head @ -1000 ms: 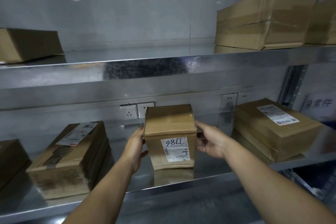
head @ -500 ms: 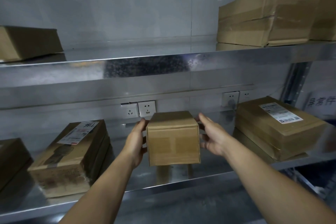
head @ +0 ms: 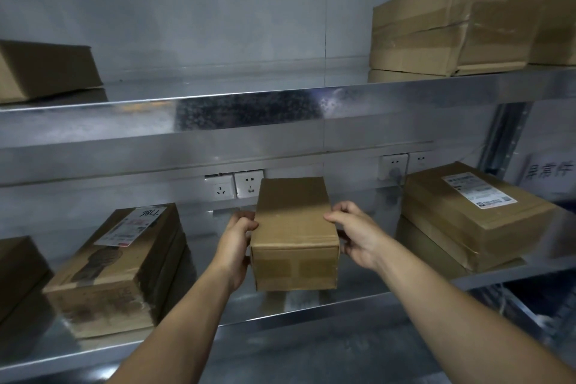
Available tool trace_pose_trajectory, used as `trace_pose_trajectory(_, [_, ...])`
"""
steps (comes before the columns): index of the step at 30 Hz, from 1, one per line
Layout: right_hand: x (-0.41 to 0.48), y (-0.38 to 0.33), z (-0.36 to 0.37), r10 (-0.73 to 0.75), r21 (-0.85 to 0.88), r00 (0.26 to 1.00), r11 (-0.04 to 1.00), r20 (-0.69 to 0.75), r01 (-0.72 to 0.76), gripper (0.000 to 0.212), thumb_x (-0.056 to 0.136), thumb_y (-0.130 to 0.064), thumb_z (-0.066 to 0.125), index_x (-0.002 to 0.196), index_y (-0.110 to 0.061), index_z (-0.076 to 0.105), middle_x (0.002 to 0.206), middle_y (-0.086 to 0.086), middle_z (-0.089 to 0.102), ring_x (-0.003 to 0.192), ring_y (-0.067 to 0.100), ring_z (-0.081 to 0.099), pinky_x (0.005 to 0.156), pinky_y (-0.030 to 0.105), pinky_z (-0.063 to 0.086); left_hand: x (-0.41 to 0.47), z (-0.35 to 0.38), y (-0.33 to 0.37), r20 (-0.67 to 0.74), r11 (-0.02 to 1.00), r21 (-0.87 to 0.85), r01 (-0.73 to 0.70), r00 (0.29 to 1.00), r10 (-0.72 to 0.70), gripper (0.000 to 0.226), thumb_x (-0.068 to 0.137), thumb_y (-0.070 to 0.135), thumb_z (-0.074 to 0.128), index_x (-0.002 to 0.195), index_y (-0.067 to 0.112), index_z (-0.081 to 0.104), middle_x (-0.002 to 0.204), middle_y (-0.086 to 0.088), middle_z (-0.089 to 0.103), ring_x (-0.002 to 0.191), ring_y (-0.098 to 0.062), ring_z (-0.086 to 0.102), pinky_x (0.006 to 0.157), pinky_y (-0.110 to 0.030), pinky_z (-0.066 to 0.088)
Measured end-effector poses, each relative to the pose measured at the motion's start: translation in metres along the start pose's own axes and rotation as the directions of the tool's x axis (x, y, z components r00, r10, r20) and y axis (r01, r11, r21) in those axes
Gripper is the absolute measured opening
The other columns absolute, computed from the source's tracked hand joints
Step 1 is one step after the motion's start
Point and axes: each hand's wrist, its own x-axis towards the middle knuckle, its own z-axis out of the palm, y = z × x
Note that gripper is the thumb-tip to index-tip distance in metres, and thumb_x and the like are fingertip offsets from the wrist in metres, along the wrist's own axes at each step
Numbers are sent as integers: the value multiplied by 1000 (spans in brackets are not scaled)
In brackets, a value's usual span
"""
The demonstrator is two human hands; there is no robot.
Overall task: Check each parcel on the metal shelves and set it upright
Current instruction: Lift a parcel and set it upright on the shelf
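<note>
Whereas its label faced front, parcel turned; plain cardboard showing

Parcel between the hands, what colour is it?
The parcel is plain brown cardboard, best seen in the head view.

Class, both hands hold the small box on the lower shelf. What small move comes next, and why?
Probably roll the small box until a label shows: left hand and right hand grip its sides, and its top and front show none.

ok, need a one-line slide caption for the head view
Left hand and right hand grip a plain cardboard parcel by its sides at the lower metal shelf.
</note>
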Motion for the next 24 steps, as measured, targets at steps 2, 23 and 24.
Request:
trace_pose_trajectory(2, [0, 2, 0, 8, -14, 1000, 1000, 1, -8, 22, 98, -7, 58, 88, -24, 47, 86, 2, 61, 74, 14, 55, 43, 23, 42, 0, 0, -3, -7, 1000, 4, 10, 1000, -10, 16, 94, 13, 43, 102, 18, 56, 99, -11, 62, 97, -29, 55, 82, -43, 38])
trace_pose_trajectory(23, [-2, 9, 5, -8, 375, 999, 927, -33, 20, 39, 104, -4, 38, 128, -31, 54, 101, 17, 68, 75, 26, 65, 56, 33, 56, -1, -7, 14, 27, 948, -196, 249, 968, -249, 36, 105, 20, 46, 125, -1, 67, 101, -16, 72, 73, -24, 71, 59, -30, 61])
trace_pose_trajectory(24, [-4, 11, 5, -4, 379, 1000, 925, -27, 14, 38, 104, -5, 38, 126, -31, 56, 100, 17, 69, 74, 26, 66, 56, 34, 57, -1, -9, 12, 37, 945, -204, 258, 966, -255, 36, 104, 23, 47, 121, 0, 69, 101, -15, 72, 76, -25, 70, 62, -32, 62])
